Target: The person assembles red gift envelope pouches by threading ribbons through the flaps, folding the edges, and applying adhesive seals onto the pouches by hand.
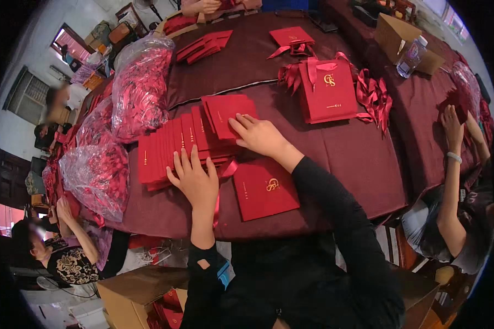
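While the left hand (pixel 193 178) lies open, fingers spread on the fanned row of flat, gold-printed red paper bags (pixel 158 145), the right hand (pixel 262 137) rests on that row's right end; can't tell if it pinches one. Row sits on the maroon cloth-covered counter (pixel 357 175), looks partly evened, edges still staggered. Red-ribboned stack of gold-lettered bags (pixel 335 98) looks squared. Right thumb hidden; bag count unclear; contents of clear plastic sacks (pixel 142 88) blurred.
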Demonstrator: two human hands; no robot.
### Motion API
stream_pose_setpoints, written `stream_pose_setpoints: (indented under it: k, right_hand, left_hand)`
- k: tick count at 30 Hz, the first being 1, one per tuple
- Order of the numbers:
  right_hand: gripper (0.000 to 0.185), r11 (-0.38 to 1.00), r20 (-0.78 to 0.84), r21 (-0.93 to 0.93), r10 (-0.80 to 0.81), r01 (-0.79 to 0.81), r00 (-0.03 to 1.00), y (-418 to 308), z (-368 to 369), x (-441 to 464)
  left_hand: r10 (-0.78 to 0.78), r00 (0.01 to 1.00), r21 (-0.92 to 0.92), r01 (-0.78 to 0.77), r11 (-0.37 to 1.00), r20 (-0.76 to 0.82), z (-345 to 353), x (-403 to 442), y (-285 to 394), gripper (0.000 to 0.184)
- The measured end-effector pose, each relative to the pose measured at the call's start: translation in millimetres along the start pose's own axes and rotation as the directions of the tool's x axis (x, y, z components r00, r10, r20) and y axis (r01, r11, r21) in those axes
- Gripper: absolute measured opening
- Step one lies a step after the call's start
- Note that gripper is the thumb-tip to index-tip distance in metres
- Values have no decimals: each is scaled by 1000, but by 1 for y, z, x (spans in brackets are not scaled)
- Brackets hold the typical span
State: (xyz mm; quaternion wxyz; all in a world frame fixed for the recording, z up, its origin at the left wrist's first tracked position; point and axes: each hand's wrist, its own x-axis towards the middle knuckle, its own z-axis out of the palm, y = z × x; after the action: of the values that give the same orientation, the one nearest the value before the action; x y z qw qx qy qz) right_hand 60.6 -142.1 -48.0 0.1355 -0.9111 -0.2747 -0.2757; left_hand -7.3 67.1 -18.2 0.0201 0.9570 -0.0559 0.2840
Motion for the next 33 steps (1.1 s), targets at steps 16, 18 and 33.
stream_pose_setpoints:
  k: [16, 18, 33]
  right_hand:
    - [81, 956, 49, 15, 291, -292, 955, -1, 1, 3]
    - [79, 949, 79, 38, 309, -313, 948, 3, 4, 7]
    - [73, 985, -131, -12, 168, -171, 977, 5, -12, -9]
  left_hand:
    - [18, 1000, 71, -18, 997, 3, 3, 5, 11, 35]
    - [25, 1000, 83, -26, 996, 11, 5, 3, 10, 35]
    - [41, 999, 93, -43, 995, 16, 2, 1, 11, 39]
